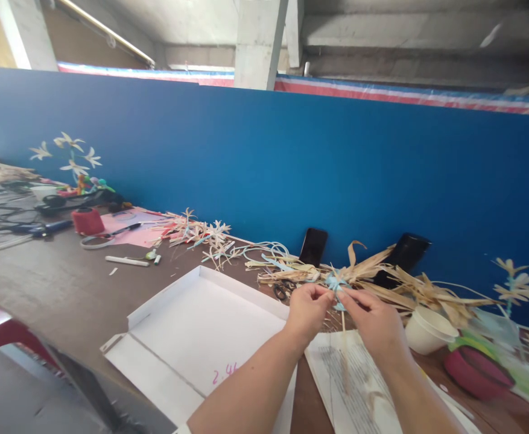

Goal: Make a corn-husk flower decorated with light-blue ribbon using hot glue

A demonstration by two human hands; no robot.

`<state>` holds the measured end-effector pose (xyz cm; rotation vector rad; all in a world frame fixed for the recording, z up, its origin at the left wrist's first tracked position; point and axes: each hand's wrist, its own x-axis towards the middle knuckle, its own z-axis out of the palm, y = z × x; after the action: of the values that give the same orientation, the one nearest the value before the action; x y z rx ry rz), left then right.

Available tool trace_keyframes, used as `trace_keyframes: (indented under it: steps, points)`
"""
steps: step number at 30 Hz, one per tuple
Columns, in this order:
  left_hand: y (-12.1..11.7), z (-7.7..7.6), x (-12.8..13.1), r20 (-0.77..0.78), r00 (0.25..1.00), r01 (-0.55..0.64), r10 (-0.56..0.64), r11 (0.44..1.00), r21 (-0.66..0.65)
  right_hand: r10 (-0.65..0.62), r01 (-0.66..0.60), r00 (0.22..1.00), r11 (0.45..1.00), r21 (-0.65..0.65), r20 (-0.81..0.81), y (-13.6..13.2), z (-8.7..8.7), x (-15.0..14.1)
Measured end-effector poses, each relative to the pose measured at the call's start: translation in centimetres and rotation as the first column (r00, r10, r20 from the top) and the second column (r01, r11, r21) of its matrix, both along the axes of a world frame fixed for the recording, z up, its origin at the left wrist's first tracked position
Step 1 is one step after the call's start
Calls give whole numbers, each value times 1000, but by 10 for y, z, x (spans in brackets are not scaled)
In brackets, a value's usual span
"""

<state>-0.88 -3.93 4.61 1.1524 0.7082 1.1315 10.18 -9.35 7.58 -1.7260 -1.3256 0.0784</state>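
My left hand (308, 310) and my right hand (377, 322) meet above the table, thumbs and fingertips pinched together. Between them is a small light blue piece (335, 281) with pointed strips, like a craft flower; my fingers hide part of it. A thin pale stick (344, 355) hangs down below the fingertips, above a printed sheet (325, 371). Just behind the hands lie dried corn husks (377, 265), and black-handled scissors (285, 289) lie near my left hand.
A white box lid (178, 325) lies left of my arms. Two dark phones (313, 246) lean on the blue partition (255, 163). To the right stand a white cup (429, 330) and a dark red cone (479, 371). Several husk flowers (216, 235) lie at the back.
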Motion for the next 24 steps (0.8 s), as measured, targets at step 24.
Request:
trace_keyframes:
  steps: [24]
  points:
    - [-17, -7, -3, -352, 698, -224, 624, 656, 720, -129, 122, 989, 987, -102, -68, 5, 8, -18]
